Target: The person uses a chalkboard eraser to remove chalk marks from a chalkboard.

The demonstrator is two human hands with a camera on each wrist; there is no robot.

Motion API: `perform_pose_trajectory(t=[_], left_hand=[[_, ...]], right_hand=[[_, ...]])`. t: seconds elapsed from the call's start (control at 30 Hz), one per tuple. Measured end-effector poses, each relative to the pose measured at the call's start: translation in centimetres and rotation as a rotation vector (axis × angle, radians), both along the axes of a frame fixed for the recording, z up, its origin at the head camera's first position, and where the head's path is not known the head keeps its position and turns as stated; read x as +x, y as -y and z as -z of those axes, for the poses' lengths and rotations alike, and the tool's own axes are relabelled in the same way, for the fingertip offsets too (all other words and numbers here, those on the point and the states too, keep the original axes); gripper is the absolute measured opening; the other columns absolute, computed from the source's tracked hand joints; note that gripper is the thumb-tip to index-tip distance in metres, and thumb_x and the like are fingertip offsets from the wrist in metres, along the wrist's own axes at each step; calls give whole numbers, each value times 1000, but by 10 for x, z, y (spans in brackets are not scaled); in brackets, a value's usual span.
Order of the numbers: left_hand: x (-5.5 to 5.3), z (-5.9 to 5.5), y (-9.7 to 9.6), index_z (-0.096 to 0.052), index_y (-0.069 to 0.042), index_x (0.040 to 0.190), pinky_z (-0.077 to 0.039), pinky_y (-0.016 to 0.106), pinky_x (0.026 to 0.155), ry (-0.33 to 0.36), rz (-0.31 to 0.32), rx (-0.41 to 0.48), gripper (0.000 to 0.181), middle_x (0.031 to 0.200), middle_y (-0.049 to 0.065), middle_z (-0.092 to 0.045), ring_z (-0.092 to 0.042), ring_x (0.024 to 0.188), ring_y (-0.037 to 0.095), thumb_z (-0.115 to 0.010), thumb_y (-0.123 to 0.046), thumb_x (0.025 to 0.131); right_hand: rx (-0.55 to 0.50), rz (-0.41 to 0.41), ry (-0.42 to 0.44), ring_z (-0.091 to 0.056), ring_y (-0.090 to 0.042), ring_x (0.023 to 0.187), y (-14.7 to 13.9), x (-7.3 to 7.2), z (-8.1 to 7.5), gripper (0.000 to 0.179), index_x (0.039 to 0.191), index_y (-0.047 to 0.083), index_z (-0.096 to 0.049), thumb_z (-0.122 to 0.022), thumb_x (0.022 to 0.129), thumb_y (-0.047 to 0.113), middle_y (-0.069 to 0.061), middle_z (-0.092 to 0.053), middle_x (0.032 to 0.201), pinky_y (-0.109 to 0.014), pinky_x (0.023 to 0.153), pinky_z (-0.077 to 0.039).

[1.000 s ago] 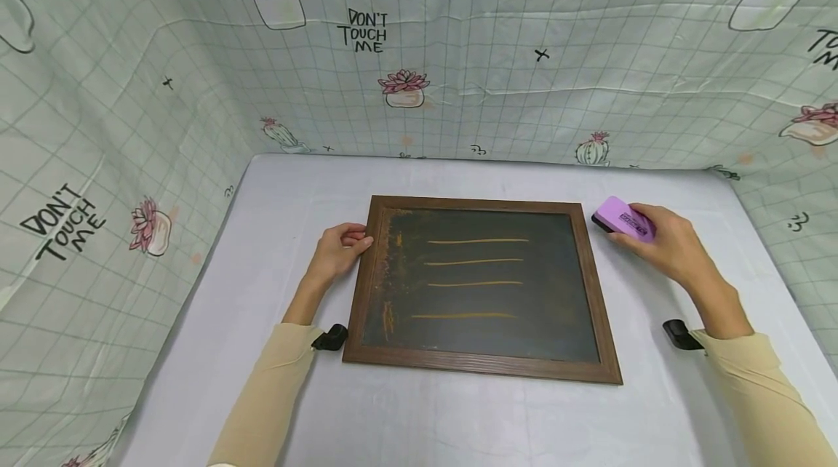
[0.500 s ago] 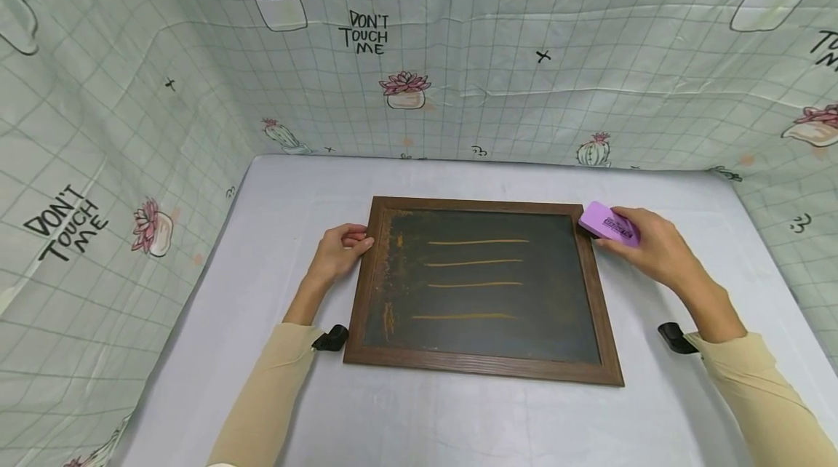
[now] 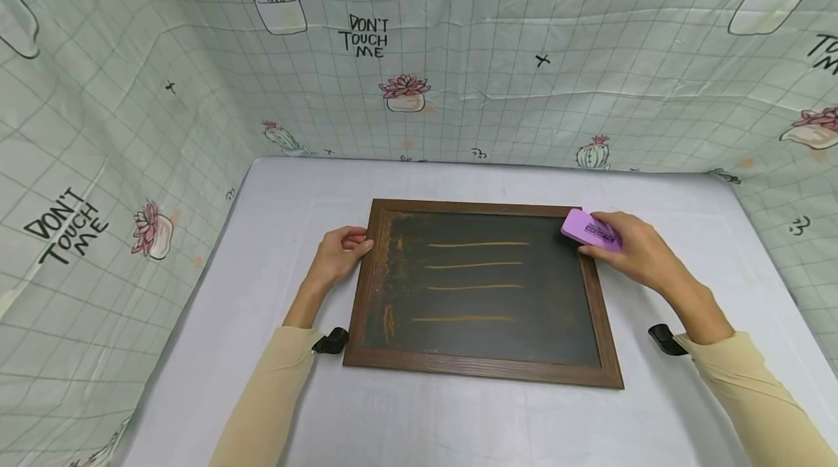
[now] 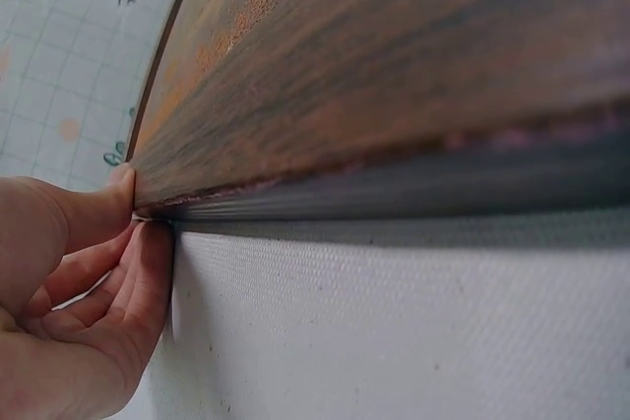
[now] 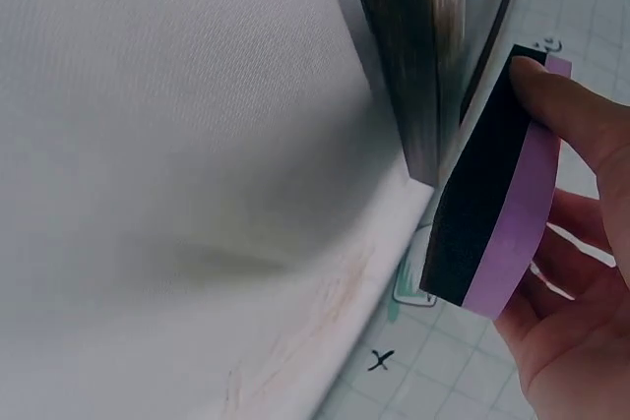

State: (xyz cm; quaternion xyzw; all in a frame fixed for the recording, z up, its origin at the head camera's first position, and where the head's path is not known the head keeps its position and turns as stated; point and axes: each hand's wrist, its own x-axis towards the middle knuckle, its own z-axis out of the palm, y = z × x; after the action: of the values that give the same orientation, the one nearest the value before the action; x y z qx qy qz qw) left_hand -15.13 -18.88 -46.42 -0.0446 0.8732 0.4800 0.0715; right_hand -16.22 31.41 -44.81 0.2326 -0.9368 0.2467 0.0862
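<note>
With the left hand [image 3: 334, 256] pinching the chalkboard [image 3: 484, 301] on the bench [image 3: 458, 420] by its left edge, the right hand [image 3: 640, 249] held the purple eraser [image 3: 589, 228] over the upper-right corner; its felt [image 5: 480, 189] probably needed laying flat.

White table [image 3: 458, 423] with a brown-framed blackboard [image 3: 483, 300] flat near its middle.
</note>
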Motion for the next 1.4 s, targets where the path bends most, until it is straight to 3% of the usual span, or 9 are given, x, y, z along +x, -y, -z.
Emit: perform_pose_trajectory(t=[0.2,0.43,0.6,0.77,1.4], left_hand=[[1,-1,0,-61,10,133,-49,44,92,-5,0,12,38,118,24,-64,-62,104,35,-67,-11,101],[1,2,1,-60,10,133,-49,43,91,-12,3,18,38,117,24,-65,-62,103,34,-67,-10,101],[1,2,1,-60,10,133,-49,44,92,-15,1,27,38,118,25,-65,-62,104,35,-67,-10,101],[1,1,1,-61,10,133,-49,44,92,-17,1,31,38,117,25,-65,-62,104,35,-67,-10,101],[-1,3,2,-62,10,131,-49,44,92,-19,-4,22,37,116,24,-66,-63,104,34,-68,-10,101]], right_hand=[[7,-49,-32,-61,-34,92,8,-2,3,61,125,-11,-64,-92,74,9,-27,-69,113,-48,77,-46],[7,-101,-23,-62,-40,97,21,-3,2,61,125,-13,-64,-91,74,9,-29,-68,113,-54,81,-49],[16,-134,-15,-57,-31,85,29,-5,2,60,127,-11,-64,-90,77,9,-23,-69,106,-49,75,-47],[9,-184,-20,-58,-29,86,37,-9,4,60,128,-11,-63,-89,77,9,-23,-69,109,-48,75,-47],[4,-220,80,-60,-32,96,59,-15,11,56,129,-11,-61,-86,83,9,-26,-66,118,-49,80,-48]])
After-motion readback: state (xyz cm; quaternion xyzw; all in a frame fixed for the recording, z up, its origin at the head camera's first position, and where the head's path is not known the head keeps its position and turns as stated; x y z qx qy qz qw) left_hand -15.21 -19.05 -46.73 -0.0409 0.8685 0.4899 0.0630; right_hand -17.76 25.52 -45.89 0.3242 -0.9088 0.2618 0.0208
